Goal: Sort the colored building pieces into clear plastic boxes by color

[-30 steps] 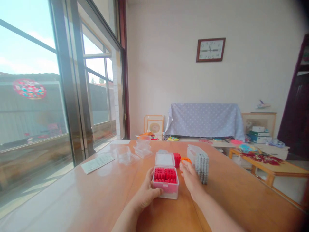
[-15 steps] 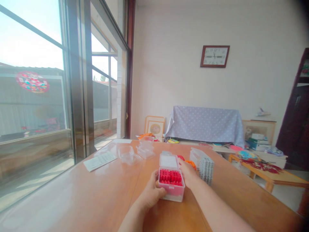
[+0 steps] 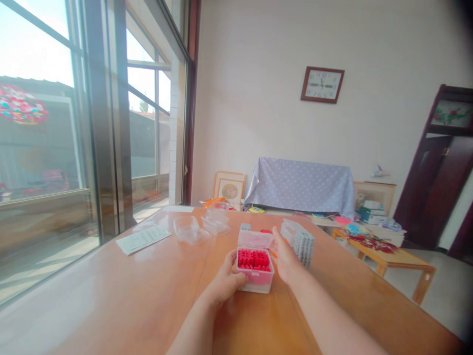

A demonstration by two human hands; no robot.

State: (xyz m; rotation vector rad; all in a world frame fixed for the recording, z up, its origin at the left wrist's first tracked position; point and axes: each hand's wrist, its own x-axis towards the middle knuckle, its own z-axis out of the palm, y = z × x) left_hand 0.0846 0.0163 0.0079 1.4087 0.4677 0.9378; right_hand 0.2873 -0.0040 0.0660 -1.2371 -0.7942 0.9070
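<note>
Head view: box (image 3: pixel 254 284) of red blocks (image 3: pixel 253 258), clasp (image 3: pixel 254 274) camera-facing, long axis unclear, gripped at left by left hand (image 3: pixel 225 282); at box's raised lid (image 3: pixel 254 240), right hand (image 3: pixel 285 260), pinch indeterminable.

Pieces (image 3: pixel 254 259) are solid red. Box (image 3: pixel 255 283) is clear, pink-tinted, whitish toward base; lid (image 3: pixel 254 239) pinkish. Block stack (image 3: pixel 304 249): grey. Table (image 3: pixel 148 305): orange-brown. Cloth (image 3: pixel 301 185): pale blue-grey, white dots. Clock (image 3: pixel 322 85): dark brown frame, white face, dark numerals. Wall (image 3: pixel 254 44): off-white. Door (image 3: pixel 424 190): dark maroon.

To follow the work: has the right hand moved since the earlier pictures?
Yes: against the gray block stack, the right hand moved upward in view.
</note>
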